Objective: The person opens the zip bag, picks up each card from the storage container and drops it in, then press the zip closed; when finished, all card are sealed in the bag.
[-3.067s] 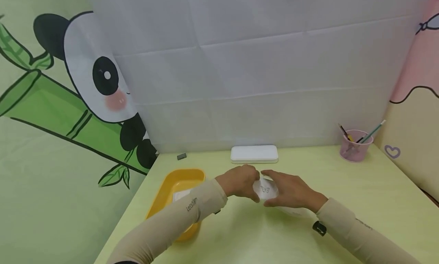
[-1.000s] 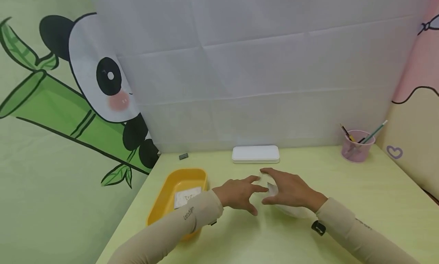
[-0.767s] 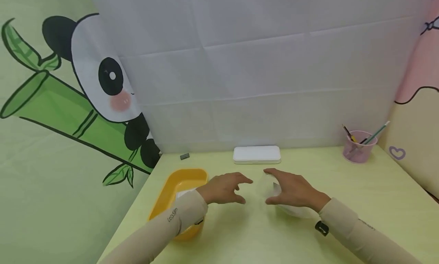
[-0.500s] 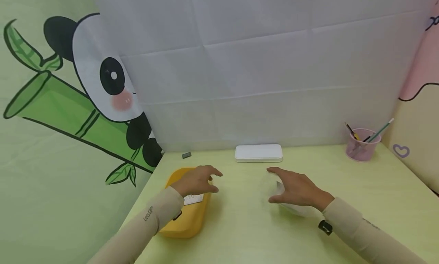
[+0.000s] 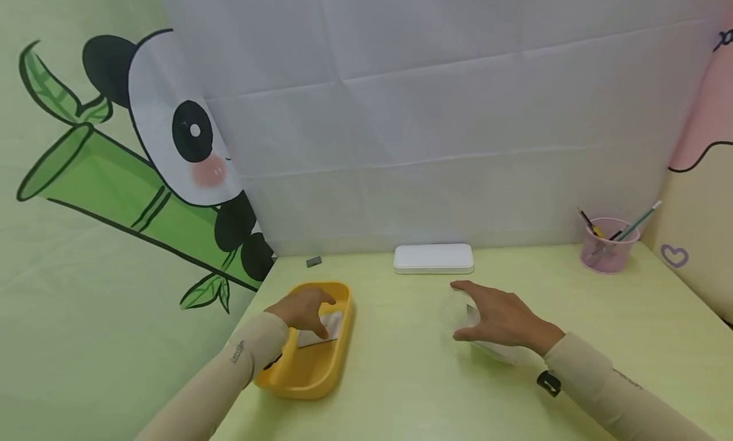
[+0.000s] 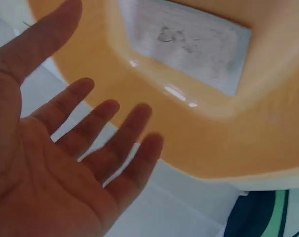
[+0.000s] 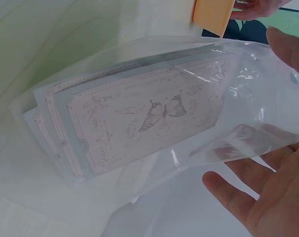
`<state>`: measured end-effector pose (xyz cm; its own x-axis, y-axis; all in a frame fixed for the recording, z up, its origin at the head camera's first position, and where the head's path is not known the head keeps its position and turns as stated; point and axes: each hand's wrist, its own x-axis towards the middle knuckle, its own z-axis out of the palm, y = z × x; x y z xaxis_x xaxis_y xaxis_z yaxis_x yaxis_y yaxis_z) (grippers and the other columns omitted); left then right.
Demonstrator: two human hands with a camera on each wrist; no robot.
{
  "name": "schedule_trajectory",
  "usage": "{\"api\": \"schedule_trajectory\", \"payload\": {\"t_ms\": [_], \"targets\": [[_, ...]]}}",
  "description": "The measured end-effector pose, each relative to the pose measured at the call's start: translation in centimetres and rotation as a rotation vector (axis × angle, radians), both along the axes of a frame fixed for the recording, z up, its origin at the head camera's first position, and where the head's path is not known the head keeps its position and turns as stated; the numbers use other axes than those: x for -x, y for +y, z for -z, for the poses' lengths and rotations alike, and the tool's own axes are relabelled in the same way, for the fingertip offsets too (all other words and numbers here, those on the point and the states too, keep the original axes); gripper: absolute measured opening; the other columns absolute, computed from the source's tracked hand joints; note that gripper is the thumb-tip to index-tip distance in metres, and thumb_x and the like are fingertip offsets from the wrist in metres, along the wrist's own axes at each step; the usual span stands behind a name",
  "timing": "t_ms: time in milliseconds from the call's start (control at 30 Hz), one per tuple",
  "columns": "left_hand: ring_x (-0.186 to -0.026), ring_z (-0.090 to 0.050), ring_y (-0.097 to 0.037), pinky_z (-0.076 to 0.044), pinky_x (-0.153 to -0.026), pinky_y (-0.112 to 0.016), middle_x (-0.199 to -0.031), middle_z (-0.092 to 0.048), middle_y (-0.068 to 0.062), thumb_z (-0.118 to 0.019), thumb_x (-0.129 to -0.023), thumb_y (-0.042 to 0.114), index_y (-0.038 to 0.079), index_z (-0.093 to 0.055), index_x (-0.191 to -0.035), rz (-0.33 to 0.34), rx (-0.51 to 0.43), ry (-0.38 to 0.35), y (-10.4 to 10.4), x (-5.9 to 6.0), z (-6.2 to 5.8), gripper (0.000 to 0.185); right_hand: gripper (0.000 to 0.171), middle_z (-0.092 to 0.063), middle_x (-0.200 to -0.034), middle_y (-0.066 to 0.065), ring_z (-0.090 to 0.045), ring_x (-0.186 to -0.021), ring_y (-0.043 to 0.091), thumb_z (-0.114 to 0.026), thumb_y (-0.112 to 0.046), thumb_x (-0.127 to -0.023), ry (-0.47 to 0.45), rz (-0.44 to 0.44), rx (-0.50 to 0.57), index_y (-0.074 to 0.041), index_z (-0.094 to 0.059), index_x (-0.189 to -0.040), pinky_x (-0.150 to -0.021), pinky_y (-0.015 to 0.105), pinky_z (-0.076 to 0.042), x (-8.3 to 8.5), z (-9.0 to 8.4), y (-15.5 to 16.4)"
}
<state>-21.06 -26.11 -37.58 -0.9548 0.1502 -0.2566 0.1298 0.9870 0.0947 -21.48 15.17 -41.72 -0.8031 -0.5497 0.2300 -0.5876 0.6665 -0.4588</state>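
Swinging left since earlier, left hand (image 5: 300, 309) is reaching over the tray (image 5: 312, 366), fingers parting loosely; right hand (image 5: 506, 317), gripping the bag (image 7: 258, 101), should be keeping steady.

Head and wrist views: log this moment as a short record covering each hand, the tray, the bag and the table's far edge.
Left hand: over tray, holding nothing
Tray: yellow, a card inside
Right hand: holds bag
Bag: clear, several cards inside, front one butterfly-printed
Far edge, left to right: grey block, white case, pink cup of pencils
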Motion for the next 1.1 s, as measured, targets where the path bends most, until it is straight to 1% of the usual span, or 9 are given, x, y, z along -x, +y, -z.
{"api": "schedule_trajectory", "payload": {"t_ms": [133,267,367,467,567,700,833,967,1100], "targets": [[-0.127,-0.051,-0.031,-0.041,-0.105,-0.049,-0.139,-0.055,-0.013,-0.093,-0.071,0.026,0.01,-0.06,-0.136,-0.013,-0.01,-0.064,-1.0,0.5,1.2,0.075,0.091,-0.055,-0.144,0.003,-0.06,-0.119,0.028,-0.082,-0.054,-0.076,-0.016,0.015,-0.003,-0.021,-0.043,-0.151,-0.087,0.053,-0.049,-0.1,0.3,0.1],[-0.13,-0.049,-0.033,-0.039,-0.106,-0.051,-0.142,-0.052,-0.015,-0.094,-0.069,0.023,0.009,-0.06,-0.135,-0.05,0.01,-0.067,-1.8,0.9,2.0,0.076,0.091,-0.055,-0.144,0.003,-0.06,-0.119,0.029,-0.082,-0.054,-0.076,-0.022,0.023,-0.002,-0.02,-0.044,-0.151,-0.086,0.053,-0.05,-0.3,0.5,0.2],[-0.127,-0.051,-0.032,-0.04,-0.106,-0.051,-0.139,-0.054,-0.014,-0.095,-0.068,0.024,0.007,-0.06,-0.136,-0.079,0.036,-0.07,-2.0,1.2,2.3,0.078,0.091,-0.055,-0.144,0.004,-0.06,-0.119,0.03,-0.082,-0.055,-0.076,-0.015,0.019,0.002,-0.019,-0.044,-0.151,-0.085,0.054,-0.05,-0.4,0.4,0.3],[-0.119,-0.055,-0.028,-0.041,-0.104,-0.05,-0.132,-0.059,-0.011,-0.094,-0.068,0.023,0.005,-0.06,-0.135,-0.097,0.07,-0.084,-2.1,1.3,2.5,0.077,0.092,-0.054,-0.145,0.005,-0.06,-0.12,0.03,-0.082,-0.056,-0.076,-0.009,0.013,0.005,-0.019,-0.044,-0.151,-0.085,0.053,-0.05,-0.3,0.4,0.3],[-0.106,-0.056,-0.024,-0.043,-0.101,-0.049,-0.122,-0.062,-0.007,-0.095,-0.068,0.022,0.005,-0.062,-0.131,-0.107,0.103,-0.097,-2.1,1.2,3.0,0.073,0.092,-0.054,-0.145,0.004,-0.06,-0.12,0.029,-0.082,-0.057,-0.075,-0.01,0.012,0.002,-0.02,-0.044,-0.151,-0.085,0.053,-0.051,-0.2,0.5,0.3],[-0.092,-0.053,-0.022,-0.047,-0.094,-0.046,-0.106,-0.059,-0.003,-0.095,-0.068,0.023,0.006,-0.065,-0.124,-0.12,0.128,-0.101,-2.1,1.0,3.6,0.066,0.093,-0.054,-0.145,0.003,-0.06,-0.119,0.028,-0.082,-0.058,-0.075,-0.012,0.012,-0.007,-0.02,-0.043,-0.151,-0.085,0.052,-0.051,-0.2,0.6,0.4],[-0.086,-0.052,-0.022,-0.048,-0.088,-0.043,-0.099,-0.055,-0.002,-0.095,-0.068,0.019,0.007,-0.067,-0.116,-0.144,0.1,-0.088,-2.0,1.0,3.6,0.057,0.092,-0.054,-0.145,0.003,-0.061,-0.119,0.028,-0.082,-0.057,-0.075,-0.004,0.011,-0.009,-0.02,-0.043,-0.151,-0.085,0.052,-0.051,-0.2,0.4,0.5],[-0.084,-0.053,-0.022,-0.048,-0.083,-0.041,-0.095,-0.055,-0.002,-0.094,-0.069,0.017,0.008,-0.067,-0.109,-0.146,0.078,-0.085,-1.8,1.1,3.4,0.05,0.093,-0.054,-0.145,0.004,-0.06,-0.12,0.029,-0.082,-0.056,-0.075,-0.003,0.011,-0.01,-0.019,-0.043,-0.151,-0.085,0.052,-0.051,-0.1,0.2,0.6],[-0.084,-0.053,-0.022,-0.048,-0.084,-0.04,-0.093,-0.055,-0.002,-0.093,-0.07,0.018,0.008,-0.066,-0.109,-0.142,0.076,-0.09,-1.9,1.3,3.5,0.049,0.093,-0.054,-0.145,0.003,-0.06,-0.121,0.028,-0.082,-0.057,-0.075,-0.008,0.008,-0.01,-0.02,-0.043,-0.151,-0.086,0.052,-0.05,-0.1,0.2,0.6]]}}
